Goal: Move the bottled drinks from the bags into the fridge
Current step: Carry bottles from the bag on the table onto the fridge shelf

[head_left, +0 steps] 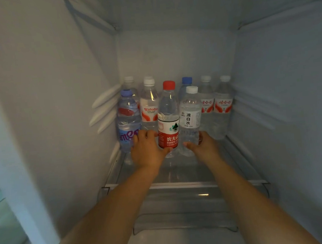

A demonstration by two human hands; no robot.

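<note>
I hold red-cap bottle (168, 125) low in left hand (146, 150) | white-cap bottle (189, 119) low in right hand (203, 144) | full, heavy, smooth thin plastic; grip the lower body firmly.

I see a clear glass fridge shelf (180, 170) carrying upright water bottles. At the front stand a purple-capped bottle (127, 119) on the left, a red-capped Nongfu bottle (168, 121) in the middle and a white-capped bottle with a white label (190, 119) just beside it. Behind them stand a Wahaha bottle (149, 105), a blue-capped bottle (185, 83) and two red-and-white labelled bottles (223, 104) on the right.
</note>
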